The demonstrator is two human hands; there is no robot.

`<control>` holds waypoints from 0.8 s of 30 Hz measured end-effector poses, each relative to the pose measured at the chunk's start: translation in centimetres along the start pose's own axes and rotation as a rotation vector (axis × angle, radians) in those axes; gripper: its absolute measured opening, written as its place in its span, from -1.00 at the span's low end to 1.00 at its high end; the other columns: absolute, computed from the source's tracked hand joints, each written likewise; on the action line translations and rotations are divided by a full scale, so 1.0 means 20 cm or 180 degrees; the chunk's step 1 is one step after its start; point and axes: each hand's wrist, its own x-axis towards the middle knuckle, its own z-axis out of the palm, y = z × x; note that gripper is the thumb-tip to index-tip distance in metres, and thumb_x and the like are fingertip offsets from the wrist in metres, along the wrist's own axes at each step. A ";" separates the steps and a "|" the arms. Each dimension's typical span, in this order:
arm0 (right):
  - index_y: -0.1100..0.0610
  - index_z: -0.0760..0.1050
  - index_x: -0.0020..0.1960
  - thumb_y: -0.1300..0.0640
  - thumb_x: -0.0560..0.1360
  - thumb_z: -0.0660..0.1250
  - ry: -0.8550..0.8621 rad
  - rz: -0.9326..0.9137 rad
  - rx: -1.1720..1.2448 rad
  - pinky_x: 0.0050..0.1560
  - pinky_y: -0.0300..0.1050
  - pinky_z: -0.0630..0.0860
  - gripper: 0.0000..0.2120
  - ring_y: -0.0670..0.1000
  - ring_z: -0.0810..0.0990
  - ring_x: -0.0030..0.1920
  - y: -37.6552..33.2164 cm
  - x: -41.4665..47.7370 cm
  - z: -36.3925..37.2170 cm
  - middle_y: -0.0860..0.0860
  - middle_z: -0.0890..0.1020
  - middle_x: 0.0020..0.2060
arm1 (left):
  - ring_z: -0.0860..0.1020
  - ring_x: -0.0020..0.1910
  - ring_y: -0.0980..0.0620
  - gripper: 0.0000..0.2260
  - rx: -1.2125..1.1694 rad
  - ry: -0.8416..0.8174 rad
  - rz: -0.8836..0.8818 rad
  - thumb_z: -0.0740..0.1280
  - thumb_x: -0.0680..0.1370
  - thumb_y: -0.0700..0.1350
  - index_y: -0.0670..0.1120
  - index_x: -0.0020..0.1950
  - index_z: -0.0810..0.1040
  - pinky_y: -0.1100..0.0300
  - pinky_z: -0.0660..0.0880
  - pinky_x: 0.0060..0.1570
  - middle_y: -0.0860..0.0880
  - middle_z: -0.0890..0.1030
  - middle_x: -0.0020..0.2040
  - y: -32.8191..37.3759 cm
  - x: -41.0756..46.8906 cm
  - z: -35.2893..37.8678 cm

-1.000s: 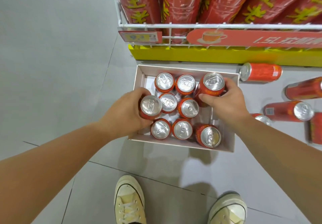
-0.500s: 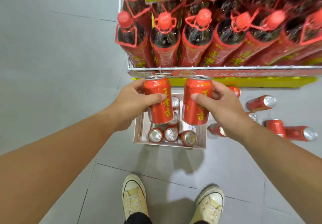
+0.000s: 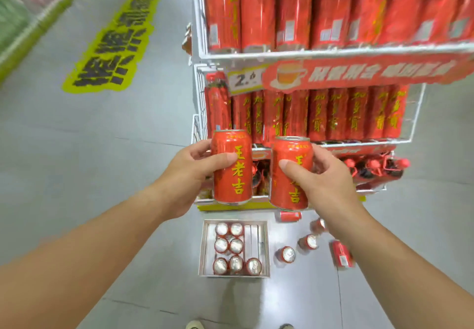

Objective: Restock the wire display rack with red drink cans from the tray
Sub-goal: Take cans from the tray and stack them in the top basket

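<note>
L hand grip holds glossy red can; R hand grip holds 2nd can.

Cans: red, yellow characters, silver tops.
Rack: white wire.
Banner: red, white lettering.
Tray: white.
Floor: grey.
Marking: yellow, black characters.

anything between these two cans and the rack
Nothing stands between the wire rack and the left can, in the left hand, or the right can, in the right hand. But shelved cans fill the front rows in view; no open slot shows.
</note>
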 end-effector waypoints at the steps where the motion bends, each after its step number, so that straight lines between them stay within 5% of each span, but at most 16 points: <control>1: 0.00 0.65 0.05 0.10 0.45 0.51 0.0050 -0.0086 -0.0009 -0.24 -0.23 0.60 -0.82 -0.17 0.67 -0.20 -0.14 -0.01 -0.03 -0.11 0.74 -0.19 | 0.68 -0.12 0.02 -0.62 -0.0022 -0.0082 0.0073 0.50 0.37 -0.10 -0.10 0.17 0.64 0.06 0.64 -0.09 -0.03 0.71 -0.03 0.14 -0.03 0.03; 7: -0.03 0.66 0.02 -0.02 0.38 0.54 0.0413 -0.0528 -0.0135 0.04 0.03 0.65 -0.76 -0.07 0.71 -0.11 -1.00 -0.05 -0.15 -0.11 0.75 -0.17 | 0.67 -0.19 0.06 -0.56 -0.0192 -0.0294 0.0574 0.50 0.35 -0.17 -0.16 0.22 0.60 0.17 0.61 -0.26 -0.06 0.70 -0.04 0.96 -0.22 0.20; 15: 0.01 0.66 -0.01 0.04 0.41 0.55 0.0759 -0.1002 -0.0060 -0.09 -0.06 0.64 -0.82 -0.07 0.70 -0.18 -1.85 -0.13 -0.25 -0.08 0.75 -0.20 | 0.66 -0.25 0.05 -0.51 -0.0245 -0.0533 0.1198 0.50 0.35 -0.16 -0.22 0.26 0.55 0.19 0.60 -0.28 -0.08 0.67 -0.09 1.82 -0.42 0.31; 19: -0.08 0.66 -0.07 -0.02 0.41 0.52 0.0825 -0.1073 -0.0033 -0.15 -0.15 0.63 -0.89 -0.06 0.71 -0.16 -2.15 -0.14 -0.35 -0.09 0.73 -0.22 | 0.68 -0.08 -0.01 -0.65 -0.0199 -0.0532 0.1529 0.51 0.39 -0.15 -0.15 0.16 0.64 0.11 0.63 -0.12 -0.08 0.71 0.01 2.14 -0.46 0.38; 24: -0.07 0.64 -0.02 -0.06 0.39 0.53 0.0871 -0.1104 -0.0026 -0.04 0.03 0.67 -0.81 0.00 0.71 -0.13 -2.37 0.01 -0.50 -0.10 0.71 -0.20 | 0.66 0.06 -0.11 -0.65 -0.0428 -0.0389 0.1603 0.45 0.51 -0.14 -0.14 0.28 0.58 -0.12 0.64 0.03 -0.18 0.65 0.19 2.40 -0.34 0.52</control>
